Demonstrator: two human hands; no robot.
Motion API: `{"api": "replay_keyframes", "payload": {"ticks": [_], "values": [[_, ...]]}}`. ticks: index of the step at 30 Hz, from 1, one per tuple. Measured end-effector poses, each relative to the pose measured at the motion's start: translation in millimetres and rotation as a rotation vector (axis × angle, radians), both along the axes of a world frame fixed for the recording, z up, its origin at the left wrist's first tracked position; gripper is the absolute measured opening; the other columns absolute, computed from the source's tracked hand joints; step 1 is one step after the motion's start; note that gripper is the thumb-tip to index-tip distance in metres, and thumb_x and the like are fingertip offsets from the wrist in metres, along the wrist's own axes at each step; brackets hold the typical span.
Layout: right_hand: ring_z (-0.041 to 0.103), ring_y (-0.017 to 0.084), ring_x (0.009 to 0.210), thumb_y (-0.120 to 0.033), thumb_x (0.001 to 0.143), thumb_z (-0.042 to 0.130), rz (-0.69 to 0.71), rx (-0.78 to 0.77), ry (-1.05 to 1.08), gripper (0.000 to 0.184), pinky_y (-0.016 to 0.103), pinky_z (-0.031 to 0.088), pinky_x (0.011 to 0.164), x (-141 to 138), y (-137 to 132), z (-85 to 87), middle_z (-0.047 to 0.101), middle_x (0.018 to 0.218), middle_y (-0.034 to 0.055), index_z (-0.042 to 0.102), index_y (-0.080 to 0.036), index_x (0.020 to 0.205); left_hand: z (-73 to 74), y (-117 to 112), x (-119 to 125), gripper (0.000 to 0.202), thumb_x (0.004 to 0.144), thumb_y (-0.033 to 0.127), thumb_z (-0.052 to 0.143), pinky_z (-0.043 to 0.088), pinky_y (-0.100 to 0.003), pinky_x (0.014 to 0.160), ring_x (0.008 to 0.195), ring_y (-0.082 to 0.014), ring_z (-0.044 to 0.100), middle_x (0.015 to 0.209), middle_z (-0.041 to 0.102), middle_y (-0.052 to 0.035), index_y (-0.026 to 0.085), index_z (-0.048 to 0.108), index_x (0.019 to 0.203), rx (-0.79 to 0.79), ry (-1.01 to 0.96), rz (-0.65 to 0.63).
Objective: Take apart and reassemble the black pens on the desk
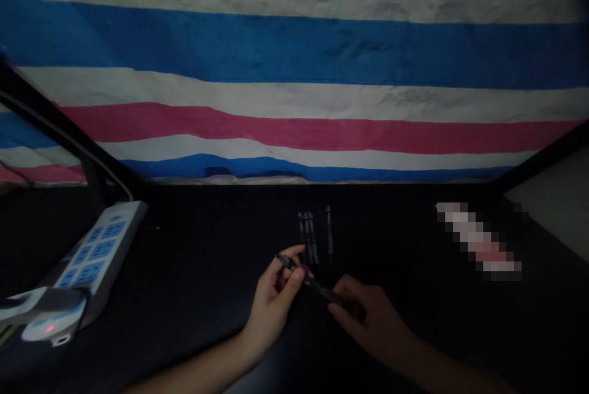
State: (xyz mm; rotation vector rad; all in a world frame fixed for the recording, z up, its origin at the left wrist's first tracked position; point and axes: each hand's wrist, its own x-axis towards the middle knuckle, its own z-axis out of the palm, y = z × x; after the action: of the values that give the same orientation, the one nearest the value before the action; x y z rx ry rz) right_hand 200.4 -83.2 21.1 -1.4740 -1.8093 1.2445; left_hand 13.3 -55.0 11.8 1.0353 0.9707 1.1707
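A dark pen is held slantwise over the black table, between my two hands. My left hand pinches its upper left end between thumb and fingers, and the tip sticks out past them. On the lower right end, the fingers of my right hand are closed. Just beyond my left hand, several slim pens lie side by side, pointing away from me. One more pen lies a little to their right. Dim light hides the finer details of the pens.
On the left lies a white power strip with blue sockets, and a plugged-in white charger with a red light. A blurred-out pale and red item is at the right. Behind the black table hangs a striped sheet.
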Motion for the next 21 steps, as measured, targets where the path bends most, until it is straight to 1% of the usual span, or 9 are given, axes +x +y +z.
{"api": "replay_keyframes", "payload": {"ticks": [3, 6, 8, 12, 14, 18, 21], "values": [[0.058, 0.012, 0.060, -0.030, 0.085, 0.057, 0.043, -0.015, 0.049, 0.010, 0.021, 0.040, 0.055, 1, 0, 2.4, 0.063, 0.068, -0.0030, 0.059, -0.021, 0.090, 1.4, 9, -2, 0.048, 0.080, 0.031, 0.069, 0.050, -0.025, 0.074, 0.075, -0.0134, 0.063, 0.086, 0.060, -0.0002, 0.024, 0.055, 0.125, 0.019, -0.050, 0.012], [0.058, 0.012, 0.062, -0.031, 0.091, 0.049, 0.042, -0.004, 0.081, 0.015, 0.022, 0.041, 0.057, 3, 0, 2.0, 0.063, 0.070, -0.0025, 0.059, -0.021, 0.095, 0.4, 17, -5, 0.059, 0.079, 0.028, 0.070, 0.052, -0.025, 0.071, 0.070, -0.0123, 0.064, 0.084, 0.061, 0.0009, 0.027, 0.044, 0.132, 0.033, -0.064, 0.053], [0.059, 0.012, 0.064, -0.032, 0.093, 0.046, 0.039, 0.001, 0.088, 0.017, 0.022, 0.042, 0.059, 4, 1, 0.1, 0.063, 0.072, -0.0022, 0.060, -0.022, 0.096, -0.2, 21, -6, 0.054, 0.079, 0.027, 0.070, 0.052, -0.024, 0.066, 0.068, -0.0123, 0.065, 0.084, 0.062, 0.0011, 0.027, 0.046, 0.127, 0.037, -0.056, 0.043], [0.059, 0.012, 0.065, -0.031, 0.094, 0.045, 0.035, -0.004, 0.101, 0.018, 0.022, 0.042, 0.060, 5, 2, -3.2, 0.063, 0.073, -0.0017, 0.060, -0.022, 0.096, 0.1, 26, -8, 0.037, 0.078, 0.025, 0.071, 0.051, -0.021, 0.059, 0.068, -0.0130, 0.066, 0.084, 0.063, -0.0004, 0.022, 0.054, 0.111, 0.042, -0.038, 0.003], [0.059, 0.012, 0.065, -0.032, 0.094, 0.045, 0.033, -0.008, 0.103, 0.018, 0.023, 0.042, 0.060, 5, 3, -3.6, 0.063, 0.073, -0.0015, 0.059, -0.021, 0.096, 0.7, 26, -8, 0.035, 0.078, 0.025, 0.070, 0.051, -0.021, 0.059, 0.068, -0.0127, 0.066, 0.085, 0.064, -0.0008, 0.021, 0.055, 0.109, 0.037, -0.037, 0.002], [0.059, 0.012, 0.064, -0.031, 0.095, 0.044, 0.035, -0.006, 0.109, 0.018, 0.023, 0.042, 0.059, 4, 3, -3.8, 0.063, 0.074, -0.0011, 0.059, -0.021, 0.097, 1.7, 26, -8, 0.039, 0.079, 0.024, 0.068, 0.052, -0.022, 0.060, 0.068, -0.0128, 0.065, 0.087, 0.065, -0.0017, 0.021, 0.053, 0.115, 0.032, -0.035, 0.003], [0.059, 0.012, 0.064, -0.030, 0.095, 0.044, 0.037, 0.010, 0.103, 0.018, 0.023, 0.042, 0.060, 5, 3, -5.2, 0.063, 0.072, -0.0014, 0.059, -0.021, 0.097, 1.2, 26, -8, 0.037, 0.078, 0.023, 0.069, 0.052, -0.023, 0.060, 0.068, -0.0134, 0.066, 0.086, 0.066, -0.0022, 0.020, 0.055, 0.112, 0.046, -0.040, -0.013]]}}
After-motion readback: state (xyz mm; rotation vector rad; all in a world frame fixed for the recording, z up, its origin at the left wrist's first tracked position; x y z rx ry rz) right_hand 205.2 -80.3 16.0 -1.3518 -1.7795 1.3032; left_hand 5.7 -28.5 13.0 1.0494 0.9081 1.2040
